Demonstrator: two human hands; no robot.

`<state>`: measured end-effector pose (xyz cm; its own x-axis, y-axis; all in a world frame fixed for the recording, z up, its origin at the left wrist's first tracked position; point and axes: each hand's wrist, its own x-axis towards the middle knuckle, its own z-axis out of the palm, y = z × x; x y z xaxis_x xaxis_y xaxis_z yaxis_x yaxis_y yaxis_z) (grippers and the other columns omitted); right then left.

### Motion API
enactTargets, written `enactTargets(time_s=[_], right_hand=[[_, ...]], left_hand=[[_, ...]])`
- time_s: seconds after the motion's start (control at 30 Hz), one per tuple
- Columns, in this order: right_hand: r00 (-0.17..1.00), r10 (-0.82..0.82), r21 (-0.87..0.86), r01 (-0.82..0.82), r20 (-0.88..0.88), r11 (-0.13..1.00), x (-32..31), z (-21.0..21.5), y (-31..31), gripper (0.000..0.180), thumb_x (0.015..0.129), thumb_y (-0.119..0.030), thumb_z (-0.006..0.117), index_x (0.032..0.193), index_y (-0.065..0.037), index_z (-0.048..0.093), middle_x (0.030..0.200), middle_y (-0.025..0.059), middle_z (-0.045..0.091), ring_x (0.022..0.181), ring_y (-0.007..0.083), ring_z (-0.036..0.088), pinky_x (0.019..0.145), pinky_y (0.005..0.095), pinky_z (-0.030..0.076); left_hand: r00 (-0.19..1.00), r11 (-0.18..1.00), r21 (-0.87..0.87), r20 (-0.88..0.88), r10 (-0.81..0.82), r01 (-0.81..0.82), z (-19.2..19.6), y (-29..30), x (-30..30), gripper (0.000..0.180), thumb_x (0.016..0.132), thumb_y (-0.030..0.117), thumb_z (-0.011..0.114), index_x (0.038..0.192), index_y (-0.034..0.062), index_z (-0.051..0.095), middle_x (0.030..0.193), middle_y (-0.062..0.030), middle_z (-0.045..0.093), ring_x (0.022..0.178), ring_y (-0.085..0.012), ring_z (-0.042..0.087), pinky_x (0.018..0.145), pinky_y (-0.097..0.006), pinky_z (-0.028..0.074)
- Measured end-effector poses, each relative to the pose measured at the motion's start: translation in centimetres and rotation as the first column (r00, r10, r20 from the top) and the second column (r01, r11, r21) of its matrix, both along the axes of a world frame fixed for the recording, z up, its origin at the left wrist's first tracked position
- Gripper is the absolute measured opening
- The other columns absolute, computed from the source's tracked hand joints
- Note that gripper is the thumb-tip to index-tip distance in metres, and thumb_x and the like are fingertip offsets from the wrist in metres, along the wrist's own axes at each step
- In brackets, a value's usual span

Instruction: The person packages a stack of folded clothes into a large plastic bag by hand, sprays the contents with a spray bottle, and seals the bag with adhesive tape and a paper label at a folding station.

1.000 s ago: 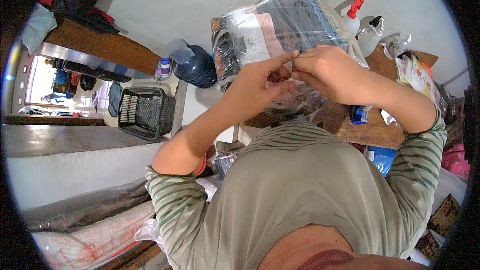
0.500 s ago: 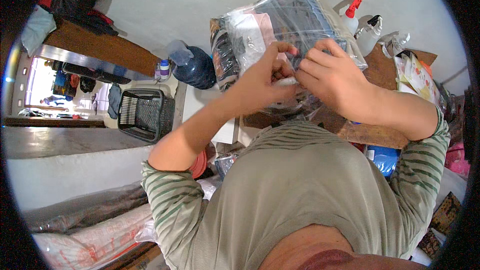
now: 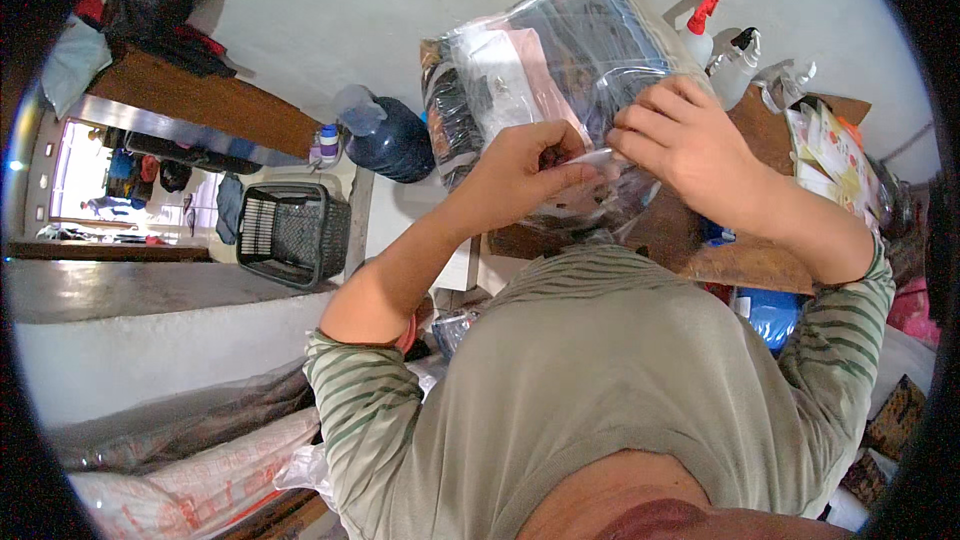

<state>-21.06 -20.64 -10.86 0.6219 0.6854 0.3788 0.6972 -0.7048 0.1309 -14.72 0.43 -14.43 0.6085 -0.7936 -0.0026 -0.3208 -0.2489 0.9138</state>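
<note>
A large clear plastic bag [image 3: 590, 45] packed with folded clothes, blue denim, white and pink among them, rests against the wall in front of me. With thumb and fingers pinched, my left hand [image 3: 530, 175] grips a gathered part of its plastic at the near end. My right hand [image 3: 680, 135] is closed on the same plastic just to the right, fingertips close to those of the left. A small whitish piece [image 3: 598, 157] shows between the two hands; whether it is a label or folded plastic I cannot tell.
Spray bottles [image 3: 735, 68] stand at the right behind a brown wooden surface [image 3: 745, 265]. To the left are a blue water jug [image 3: 395, 145], a dark plastic basket [image 3: 290, 232] and a purple-and-white bottle [image 3: 328, 143]. Rolled, wrapped material [image 3: 200, 470] lies lower left.
My left hand has come down slightly and its fingers have shifted on the plastic. My right hand has moved a little to the right. The packed bag has stayed about where it was.
</note>
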Motion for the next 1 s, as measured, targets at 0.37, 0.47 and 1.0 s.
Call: enactTargets(time_s=[0.37, 0.47, 1.0], right_hand=[[0.995, -0.089, 0.096, 0.094, -0.051, 0.991, -0.2, -0.6, 0.6, 0.014, 0.076, -0.019, 0.056, 0.08, -0.007, 0.05, 0.076, 0.0064, 0.047, 0.08, 0.0233, 0.048, 0.074, 0.0344, 0.038], [0.996, -0.053, 0.153, 0.063, -0.069, 0.986, -0.4, -0.3, 0.5, 0.015, 0.077, -0.02, 0.057, 0.08, -0.007, 0.05, 0.076, 0.0065, 0.047, 0.078, 0.0236, 0.048, 0.074, 0.0338, 0.038], [0.965, -0.033, 0.238, 0.097, -0.259, 0.966, 0.8, -0.6, 0.9, 0.009, 0.079, -0.017, 0.053, 0.082, -0.008, 0.054, 0.079, 0.0053, 0.051, 0.08, 0.0237, 0.052, 0.078, 0.0362, 0.037]], left_hand=[[0.995, 0.998, 0.067, 0.098, 0.0, -0.006, 0.5, -0.3, -0.3, 0.02, 0.079, 0.014, 0.064, 0.09, 0.0, 0.057, 0.072, 0.003, 0.054, 0.063, -0.0022, 0.046, 0.055, -0.02, 0.039], [1.0, 0.999, 0.038, 0.001, 0.0, 0.0, 0.7, -0.4, -0.1, 0.02, 0.079, 0.016, 0.065, 0.09, 0.0007, 0.057, 0.071, 0.0031, 0.053, 0.062, -0.0029, 0.045, 0.055, -0.02, 0.039], [0.985, 0.995, -0.097, -0.171, -0.031, 0.015, 0.2, -1.2, 0.7, 0.037, 0.082, 0.013, 0.062, 0.115, -0.0004, 0.051, 0.084, -0.0004, 0.058, 0.077, -0.006, 0.053, 0.071, -0.02, 0.043]])
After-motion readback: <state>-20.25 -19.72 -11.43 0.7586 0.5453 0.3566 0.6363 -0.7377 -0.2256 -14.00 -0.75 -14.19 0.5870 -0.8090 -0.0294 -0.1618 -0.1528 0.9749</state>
